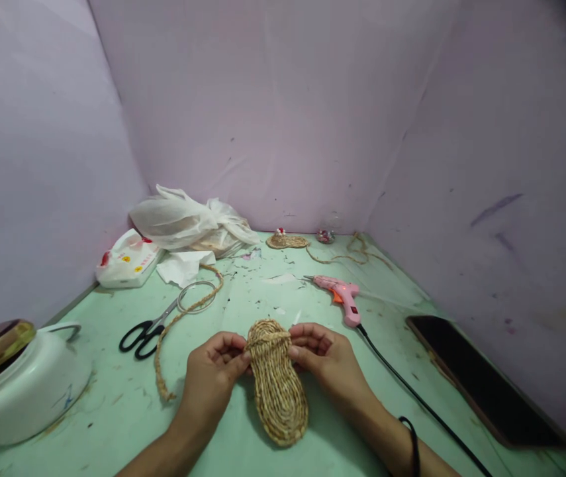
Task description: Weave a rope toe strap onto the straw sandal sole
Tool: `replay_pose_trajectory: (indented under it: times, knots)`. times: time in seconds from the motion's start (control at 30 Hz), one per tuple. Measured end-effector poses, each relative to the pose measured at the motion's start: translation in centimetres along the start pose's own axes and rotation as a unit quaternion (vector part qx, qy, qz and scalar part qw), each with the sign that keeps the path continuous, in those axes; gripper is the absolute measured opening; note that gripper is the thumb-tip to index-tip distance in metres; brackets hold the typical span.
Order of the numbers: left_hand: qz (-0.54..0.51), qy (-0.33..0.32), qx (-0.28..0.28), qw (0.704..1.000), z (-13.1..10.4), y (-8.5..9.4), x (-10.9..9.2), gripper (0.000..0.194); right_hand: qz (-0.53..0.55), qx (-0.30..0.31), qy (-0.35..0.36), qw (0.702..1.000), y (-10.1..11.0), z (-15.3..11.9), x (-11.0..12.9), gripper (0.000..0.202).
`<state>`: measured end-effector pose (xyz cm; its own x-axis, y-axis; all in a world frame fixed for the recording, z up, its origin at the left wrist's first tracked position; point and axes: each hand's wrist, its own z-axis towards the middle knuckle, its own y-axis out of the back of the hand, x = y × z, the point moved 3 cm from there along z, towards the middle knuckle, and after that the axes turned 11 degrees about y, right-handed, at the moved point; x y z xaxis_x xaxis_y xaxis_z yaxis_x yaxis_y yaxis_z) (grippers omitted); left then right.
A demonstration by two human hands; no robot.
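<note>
A woven straw slipper sole, coiled in long ovals, hangs just above the green table between my hands. Across its upper part runs a straw strip. My left hand pinches the sole's left edge where that strip ends. On the opposite edge, the thumb and fingers of my right hand are closed at the strip's other end. Whether the strip is fixed to the sole, I cannot tell. A pink glue gun lies beyond my right hand, its black cord trailing toward me.
Left of my hands lie black-handled scissors, a metal ring and a braided straw cord. A white pot and a dark phone flank the table. Behind are a plastic bag and another straw sole.
</note>
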<state>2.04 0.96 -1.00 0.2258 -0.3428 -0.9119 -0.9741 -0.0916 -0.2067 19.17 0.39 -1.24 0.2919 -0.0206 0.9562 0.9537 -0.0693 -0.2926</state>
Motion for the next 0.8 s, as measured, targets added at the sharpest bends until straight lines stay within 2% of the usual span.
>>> replay_pose_trajectory:
  times: [0.13,0.3,0.53,0.7,0.8]
  knots:
    - [0.001,-0.006,-0.003,1.0,-0.05,0.03,-0.08,0.021,-0.001,-0.003,0.011,1.0,-0.13,-0.23,-0.05,0.029]
    - [0.002,-0.019,-0.014,1.0,0.15,0.28,-0.01,0.022,0.007,-0.024,0.024,0.999,-0.41,-0.46,0.08,0.04]
    - [0.004,-0.019,-0.013,1.0,0.24,0.37,0.0,0.021,-0.008,-0.014,0.02,1.0,-0.37,-0.29,0.14,0.022]
    - [-0.001,-0.013,-0.018,1.0,0.12,0.4,0.07,0.022,-0.011,-0.02,0.021,1.0,-0.4,-0.41,0.2,0.02]
    - [-0.004,-0.016,-0.015,1.0,0.13,0.35,0.04,0.023,0.003,-0.023,0.021,1.0,-0.56,-0.48,0.13,0.026]
